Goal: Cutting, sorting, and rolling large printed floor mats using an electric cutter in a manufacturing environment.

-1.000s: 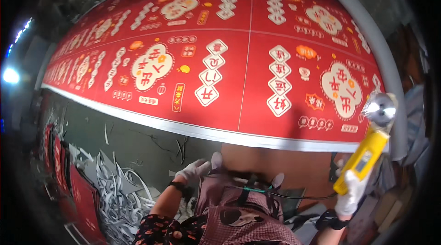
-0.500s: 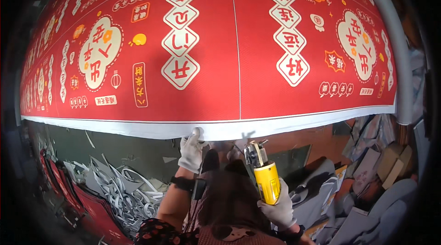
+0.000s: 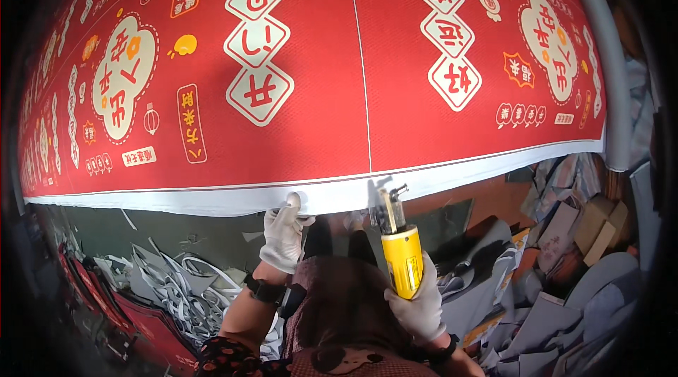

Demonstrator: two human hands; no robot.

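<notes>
A wide red printed mat sheet (image 3: 311, 144) with a white border along its near edge spreads out ahead of me. My left hand (image 3: 284, 236), in a white glove, pinches that white border, thumb on top and fingers beneath. In my gloved right hand (image 3: 419, 306) is a yellow handheld electric cutter (image 3: 402, 260), gripped around its body. Its metal cutting head points away from me and reaches the white border, just right of my left hand. A thin pale line runs across the red sheet, away from the cutter head. Whether the blade touches the sheet I cannot tell.
Below the sheet on the left lies a heap of grey-white trimmed strips (image 3: 187, 292), beside stacked red sheets (image 3: 127, 306). Grey offcuts (image 3: 544, 327) and brown cardboard pieces (image 3: 600, 228) pile up at the right. A long grey roll (image 3: 600, 45) borders the sheet's right side.
The cutter in my right hand has moved forward and slightly left, its head now over the white border. My left hand, still pinching the border, sits slightly further left. The view has shifted.
</notes>
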